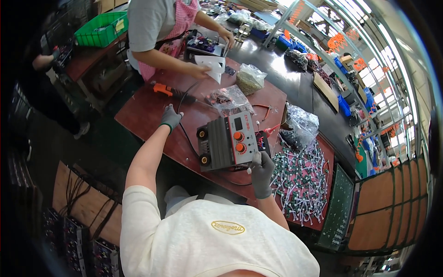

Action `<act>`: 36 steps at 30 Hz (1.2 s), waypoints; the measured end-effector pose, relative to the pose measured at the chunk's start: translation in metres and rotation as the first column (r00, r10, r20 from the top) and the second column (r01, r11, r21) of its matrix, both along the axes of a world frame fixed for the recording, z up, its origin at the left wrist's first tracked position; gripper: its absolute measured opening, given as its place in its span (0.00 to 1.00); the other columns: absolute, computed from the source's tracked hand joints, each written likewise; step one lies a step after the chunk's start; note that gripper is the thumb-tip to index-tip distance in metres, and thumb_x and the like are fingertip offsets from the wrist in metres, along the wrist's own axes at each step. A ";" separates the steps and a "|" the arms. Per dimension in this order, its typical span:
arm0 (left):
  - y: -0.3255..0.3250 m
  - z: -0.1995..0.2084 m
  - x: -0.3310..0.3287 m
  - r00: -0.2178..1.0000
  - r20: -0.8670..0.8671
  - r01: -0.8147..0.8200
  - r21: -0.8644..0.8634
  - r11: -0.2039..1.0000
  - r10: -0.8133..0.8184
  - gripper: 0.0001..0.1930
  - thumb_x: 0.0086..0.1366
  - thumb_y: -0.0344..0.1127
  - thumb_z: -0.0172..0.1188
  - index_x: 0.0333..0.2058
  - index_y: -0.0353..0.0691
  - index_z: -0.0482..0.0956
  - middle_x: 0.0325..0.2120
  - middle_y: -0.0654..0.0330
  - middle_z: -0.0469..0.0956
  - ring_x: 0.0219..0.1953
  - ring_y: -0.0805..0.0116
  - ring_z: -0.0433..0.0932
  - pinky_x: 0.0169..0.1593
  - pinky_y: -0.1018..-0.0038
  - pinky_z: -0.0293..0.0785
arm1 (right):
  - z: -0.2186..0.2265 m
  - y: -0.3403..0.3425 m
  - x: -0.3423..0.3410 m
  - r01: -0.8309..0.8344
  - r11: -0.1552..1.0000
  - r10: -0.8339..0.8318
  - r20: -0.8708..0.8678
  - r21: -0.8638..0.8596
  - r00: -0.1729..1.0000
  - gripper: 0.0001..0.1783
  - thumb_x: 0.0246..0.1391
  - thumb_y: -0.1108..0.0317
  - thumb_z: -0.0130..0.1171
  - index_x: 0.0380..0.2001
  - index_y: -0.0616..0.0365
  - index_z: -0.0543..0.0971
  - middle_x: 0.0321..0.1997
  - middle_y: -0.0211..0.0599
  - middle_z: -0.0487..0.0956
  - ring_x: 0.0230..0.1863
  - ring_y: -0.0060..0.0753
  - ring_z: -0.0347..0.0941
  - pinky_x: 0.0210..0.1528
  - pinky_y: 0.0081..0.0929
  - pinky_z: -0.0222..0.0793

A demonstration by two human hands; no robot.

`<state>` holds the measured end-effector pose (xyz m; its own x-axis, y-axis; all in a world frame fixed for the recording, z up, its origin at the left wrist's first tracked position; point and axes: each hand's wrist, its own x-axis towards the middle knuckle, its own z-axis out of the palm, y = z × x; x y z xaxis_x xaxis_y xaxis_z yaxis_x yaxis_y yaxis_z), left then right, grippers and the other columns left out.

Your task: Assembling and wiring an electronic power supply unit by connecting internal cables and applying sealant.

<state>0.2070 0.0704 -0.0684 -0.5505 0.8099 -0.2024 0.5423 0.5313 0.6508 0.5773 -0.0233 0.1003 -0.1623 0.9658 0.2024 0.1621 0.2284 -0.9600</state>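
A welding machine (pixel 221 141) with a grey ribbed housing lies tilted on the red-brown tabletop (pixel 157 124) in front of me. Its light front panel carries a small dark display and two orange knobs. My right hand (pixel 263 174), in a grey glove, grips the panel's near right corner. To the left of the machine is my left hand (pixel 171 117), also gloved, with fingers and thumb apart beside a black cable (pixel 183 129). Just beyond it lies an orange and black power screwdriver (pixel 173 93). Red wires and a dark component (pixel 262 142) show behind the panel.
White-and-green wired parts (pixel 300 182) are heaped at the right. Plastic bags (pixel 249 79) of small parts stand farther back. Across the table a co-worker (pixel 159 37) holds a white sheet (pixel 213 67). A green crate (pixel 101 28) sits at the far left.
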 end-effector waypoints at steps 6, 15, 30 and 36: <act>0.036 -0.010 0.000 0.959 0.263 -0.125 0.060 0.990 0.105 0.47 0.54 0.47 0.65 0.65 0.29 0.51 0.65 0.41 0.54 0.67 0.49 0.54 0.68 0.66 0.53 | 0.004 -0.018 -0.020 0.067 0.978 -0.097 0.149 0.196 0.984 0.13 0.61 0.70 0.52 0.21 0.62 0.71 0.13 0.27 0.67 0.17 0.15 0.62 0.19 0.22 0.57; 0.020 0.052 0.003 0.438 0.881 -0.351 0.349 0.869 -0.177 0.02 0.65 0.32 0.55 0.33 0.43 0.74 0.19 0.68 0.71 0.14 0.80 0.66 0.22 0.79 0.76 | 0.002 -0.024 -0.049 0.071 0.949 -0.146 0.226 0.307 0.963 0.15 0.59 0.70 0.54 0.18 0.62 0.71 0.11 0.37 0.67 0.13 0.24 0.63 0.17 0.27 0.57; -0.295 0.160 0.032 0.181 0.719 -0.711 0.567 0.416 -0.671 0.12 0.70 0.36 0.46 0.27 0.42 0.71 0.17 0.66 0.62 0.12 0.79 0.57 0.27 0.75 0.63 | -0.002 0.029 -0.158 -0.264 0.778 -0.024 0.446 0.570 0.895 0.09 0.45 0.67 0.58 0.17 0.55 0.73 0.15 0.42 0.71 0.21 0.45 0.73 0.23 0.39 0.67; -0.338 0.162 0.059 0.627 0.680 -0.574 0.733 0.365 -0.380 0.10 0.68 0.35 0.49 0.33 0.37 0.77 0.22 0.63 0.72 0.18 0.76 0.68 0.27 0.73 0.70 | -0.054 -0.010 -0.198 -0.426 0.670 0.065 0.523 0.608 0.850 0.12 0.53 0.63 0.55 0.19 0.53 0.71 0.15 0.42 0.72 0.18 0.45 0.72 0.20 0.40 0.66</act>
